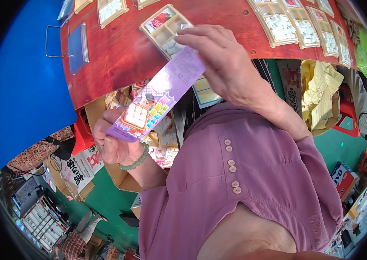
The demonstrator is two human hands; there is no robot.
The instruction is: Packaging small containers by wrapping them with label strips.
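Observation:
A purple printed cardboard sleeve [166, 89] slants across the middle, its lower left end pinched between the thumb and fingers of my left hand [114, 134]. My right hand [231, 65] reaches over the far end of the sleeve, fingers bent onto the right side of a cream compartment tray [166, 26]; its thumb is hidden. That tray lies near the table's front edge, holding white pieces and a card with a strawberry picture. The sleeve's upper end covers part of the tray's near corner.
More trays with white pieces [281, 28] line the back right of the red table [114, 52]. A clear lid [78, 48] lies at left. Below the edge stand a carton [99, 110] of packages and a box with yellow paper [322, 86].

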